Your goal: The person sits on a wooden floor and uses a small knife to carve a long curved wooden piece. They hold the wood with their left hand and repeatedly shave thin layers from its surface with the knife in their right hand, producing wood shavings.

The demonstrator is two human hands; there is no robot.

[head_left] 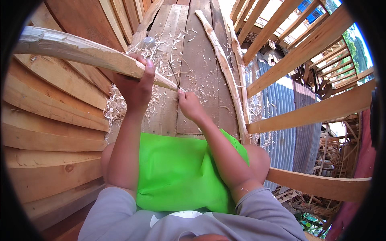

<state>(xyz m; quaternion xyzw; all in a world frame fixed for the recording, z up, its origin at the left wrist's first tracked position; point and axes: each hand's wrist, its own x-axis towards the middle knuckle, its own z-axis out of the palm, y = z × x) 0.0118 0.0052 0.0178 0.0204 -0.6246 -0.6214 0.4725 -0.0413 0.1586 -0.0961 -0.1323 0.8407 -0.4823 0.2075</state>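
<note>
A long pale wooden pole (86, 54) slants from the upper left toward the middle, its tapered end near my right hand. Partway along it, my left hand (136, 82) is closed round the wood with the thumb on top. My right hand (189, 103) is closed on a knife, its handle hidden in the fingers. The thin dark knife blade (173, 73) points up and away, by the pole's narrow tip; whether it touches the wood I cannot tell. Across my lap lies a bright green cloth (177, 172).
Curled shavings (116, 106) litter the plank floor (197, 120). Another peeled pole (221, 56) lies to the right, and a clear cup (148, 41) stands ahead. Stacked boards (52, 136) wall the left side; a slatted railing (305, 108) runs along the right above corrugated metal sheets (277, 100).
</note>
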